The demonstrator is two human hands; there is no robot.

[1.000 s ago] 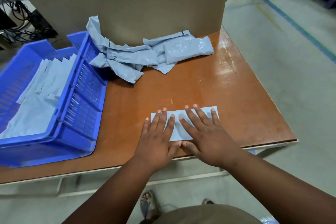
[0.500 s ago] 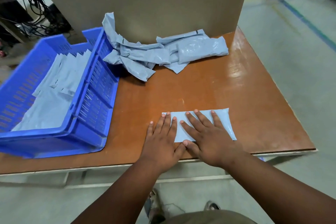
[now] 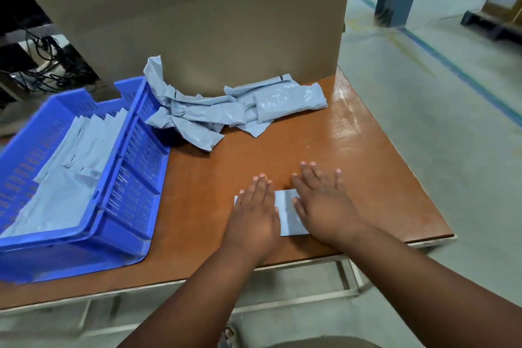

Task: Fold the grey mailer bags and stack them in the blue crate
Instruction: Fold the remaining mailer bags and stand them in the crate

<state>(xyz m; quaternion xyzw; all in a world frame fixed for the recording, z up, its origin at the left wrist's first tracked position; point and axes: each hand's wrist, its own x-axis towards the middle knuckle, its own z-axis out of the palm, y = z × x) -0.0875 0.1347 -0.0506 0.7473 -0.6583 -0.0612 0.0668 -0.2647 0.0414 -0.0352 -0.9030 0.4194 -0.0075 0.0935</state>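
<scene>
Pressing folded grey mailer bag [image 3: 286,213] flat near table's [image 3: 367,178] front edge, left hand [image 3: 254,216] & right hand [image 3: 324,206] both fingers straight, gripping nothing. Crease prob. set; I'd smooth outward, then lift to blue crate [image 3: 132,178] at left edge.
</scene>
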